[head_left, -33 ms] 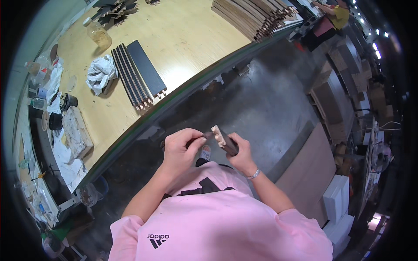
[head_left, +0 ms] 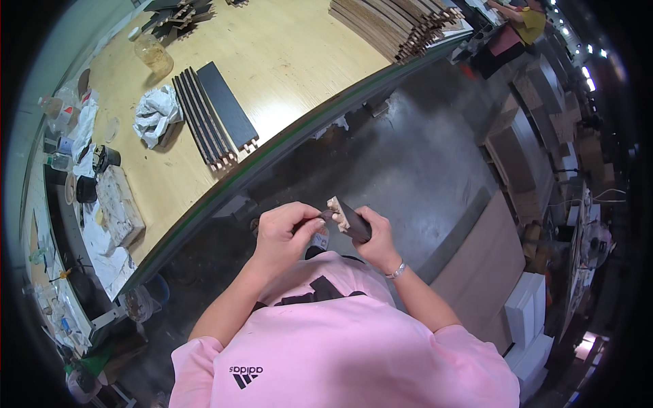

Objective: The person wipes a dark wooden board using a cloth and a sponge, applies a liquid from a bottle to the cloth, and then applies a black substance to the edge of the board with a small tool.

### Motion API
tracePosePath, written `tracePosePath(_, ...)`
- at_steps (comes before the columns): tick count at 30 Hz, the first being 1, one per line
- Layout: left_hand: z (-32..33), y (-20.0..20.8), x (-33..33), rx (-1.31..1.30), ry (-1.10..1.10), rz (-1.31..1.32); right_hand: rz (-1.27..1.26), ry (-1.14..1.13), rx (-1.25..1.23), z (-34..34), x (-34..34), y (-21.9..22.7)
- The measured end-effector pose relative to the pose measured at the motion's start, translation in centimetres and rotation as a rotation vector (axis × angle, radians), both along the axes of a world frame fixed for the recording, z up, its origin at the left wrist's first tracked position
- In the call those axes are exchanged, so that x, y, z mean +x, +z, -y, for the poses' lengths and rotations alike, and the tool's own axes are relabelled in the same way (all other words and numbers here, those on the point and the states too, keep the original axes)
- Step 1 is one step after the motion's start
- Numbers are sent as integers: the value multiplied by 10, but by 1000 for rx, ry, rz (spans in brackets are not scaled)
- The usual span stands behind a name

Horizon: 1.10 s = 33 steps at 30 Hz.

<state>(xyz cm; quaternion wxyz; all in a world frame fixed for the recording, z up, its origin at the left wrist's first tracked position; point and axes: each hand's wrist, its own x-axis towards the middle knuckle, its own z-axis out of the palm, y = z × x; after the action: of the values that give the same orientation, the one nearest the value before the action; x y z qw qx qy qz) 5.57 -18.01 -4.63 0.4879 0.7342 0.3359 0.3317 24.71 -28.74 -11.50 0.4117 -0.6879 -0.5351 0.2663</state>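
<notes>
My right hand (head_left: 378,243) is wrapped round a dark wooden board (head_left: 356,224), which points up and to the left. Pale dowel pegs (head_left: 336,216) stick out of its raw end. Between the thumb and fingers of my left hand (head_left: 280,226) is a small dark piece (head_left: 327,214), too small to tell its kind. It meets the board's pegged end or lies just in front of it. Both hands are in front of my body, above the floor and beside the table.
The wooden table (head_left: 286,68) bears dark pegged boards (head_left: 197,115), a crumpled white cloth (head_left: 156,112), a bottle (head_left: 151,54) and a large stack of boards (head_left: 388,27). White boxes (head_left: 525,309) stand at right. Another person (head_left: 513,37) works far right.
My left hand's dark piece has come closer to the board's pegged end. The board has turned slightly in my right hand.
</notes>
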Motion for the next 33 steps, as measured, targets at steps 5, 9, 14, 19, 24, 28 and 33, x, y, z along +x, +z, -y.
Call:
tracePosePath(5, 2, -6, 9, 267, 21, -65, 102, -9, -26, 8, 16, -1)
tracePosePath(9, 5, -9, 11, 276, -68, -28, 181, 12, 20, 9, 22, 6)
tracePosePath(14, 4, -11, 21, 389, 39, -47, 186, -41, 36, 10, 26, 2)
tracePosePath(19, 7, -15, 21, -55, -23, -38, 202, -33, 74, 12, 29, 0)
tracePosePath(24, 8, -17, 18, -25, 29, -58, 206, -38, 83, 14, 31, 0)
tracePosePath(28, 6, -16, 21, -29, 33, -48, 166, -22, 103, 14, 30, -2)
tracePosePath(33, 5, -3, 18, -114, -50, -35, 137, 33, 94, 15, 31, -3)
